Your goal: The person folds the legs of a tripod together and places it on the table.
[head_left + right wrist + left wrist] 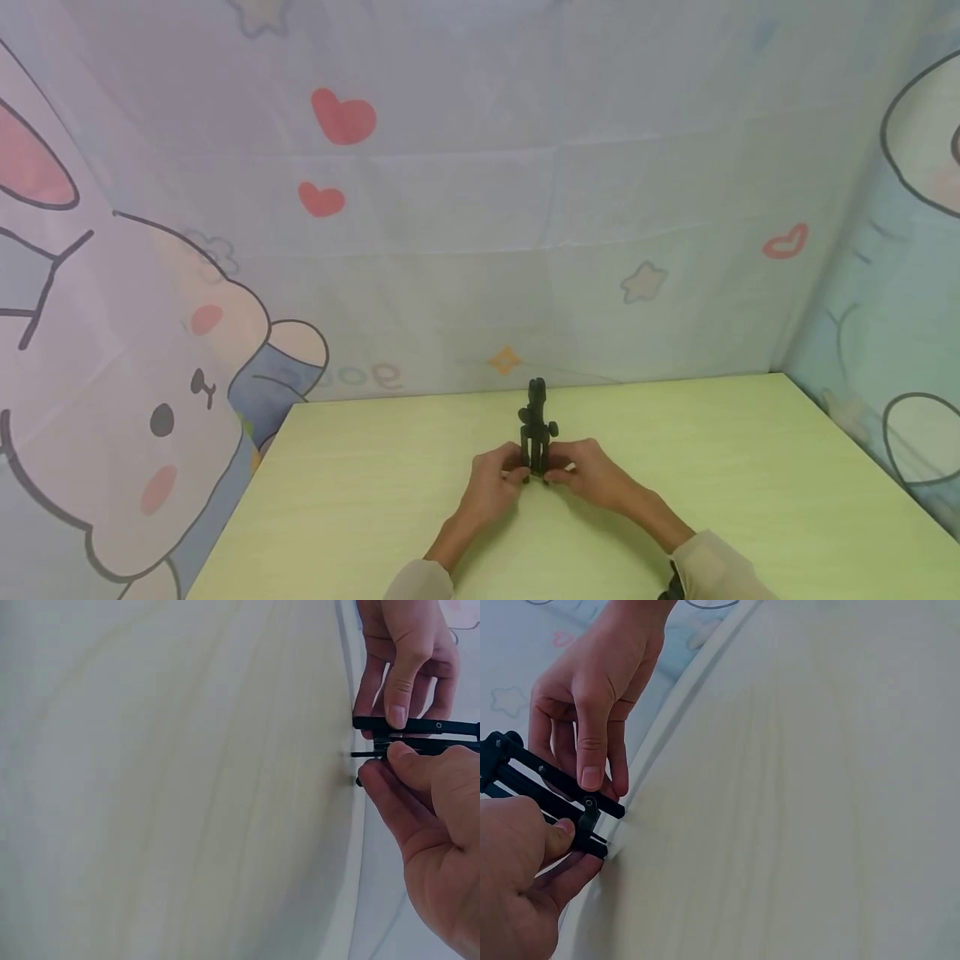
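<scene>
Already the black tripod (536,423) is upright, short of the far edge of the table (337,500), my left hand (491,485) and right hand (597,480) pinching its legs (555,777) low; adjusting them looks unfinished, letting go still ahead.

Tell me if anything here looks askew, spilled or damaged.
Nothing stands out: the tripod appears upright, held low by the left hand and right hand, with no obvious damage, and the table shows no spill.
</scene>
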`<state>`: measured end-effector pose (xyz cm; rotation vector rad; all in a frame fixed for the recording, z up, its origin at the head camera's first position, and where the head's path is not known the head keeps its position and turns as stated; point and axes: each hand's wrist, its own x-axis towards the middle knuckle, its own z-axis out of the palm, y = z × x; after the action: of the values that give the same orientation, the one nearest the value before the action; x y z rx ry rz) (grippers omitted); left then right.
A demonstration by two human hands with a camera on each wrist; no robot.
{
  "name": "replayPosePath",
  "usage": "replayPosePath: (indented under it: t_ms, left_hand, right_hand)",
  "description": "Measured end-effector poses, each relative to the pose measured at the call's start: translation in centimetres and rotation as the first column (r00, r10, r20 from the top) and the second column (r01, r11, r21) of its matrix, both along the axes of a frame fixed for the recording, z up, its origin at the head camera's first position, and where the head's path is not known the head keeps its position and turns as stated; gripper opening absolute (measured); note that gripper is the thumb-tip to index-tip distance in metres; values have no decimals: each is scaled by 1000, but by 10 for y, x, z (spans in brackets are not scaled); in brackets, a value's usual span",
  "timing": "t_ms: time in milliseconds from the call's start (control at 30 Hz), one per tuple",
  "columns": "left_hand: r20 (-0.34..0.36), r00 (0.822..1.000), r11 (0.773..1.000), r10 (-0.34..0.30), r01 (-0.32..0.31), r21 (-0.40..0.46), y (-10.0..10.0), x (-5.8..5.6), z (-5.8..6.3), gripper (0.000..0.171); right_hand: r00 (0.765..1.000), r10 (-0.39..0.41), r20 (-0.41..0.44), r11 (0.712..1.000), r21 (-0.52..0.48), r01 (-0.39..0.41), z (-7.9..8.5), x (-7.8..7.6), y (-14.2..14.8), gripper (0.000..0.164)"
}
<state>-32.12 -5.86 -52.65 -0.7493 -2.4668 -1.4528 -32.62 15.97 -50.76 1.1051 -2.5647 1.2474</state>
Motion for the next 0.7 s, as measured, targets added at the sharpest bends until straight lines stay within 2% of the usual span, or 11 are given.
replayPosePath:
  t_ms: [267, 500, 600, 700]
  left_hand:
    - [23, 998, 996, 59, -60, 67, 6, 3, 1, 18]
    - [17, 999, 995, 42, -43, 87, 7, 3, -1, 21]
    - [-6, 1000, 997, 30, -29, 66, 7, 3, -3, 22]
    - [-38, 999, 999, 30, -29, 23, 8, 3, -4, 24]
  right_hand:
    - [999, 15, 42, 999, -40, -14, -1, 4, 1, 13]
    - [1000, 25, 8, 998, -53, -25, -2, 9, -2, 11]
    - [1000, 0, -29, 999, -35, -1, -1, 10, -2, 10]
    - [996, -72, -60, 997, -25, 70, 0, 10, 0, 12]
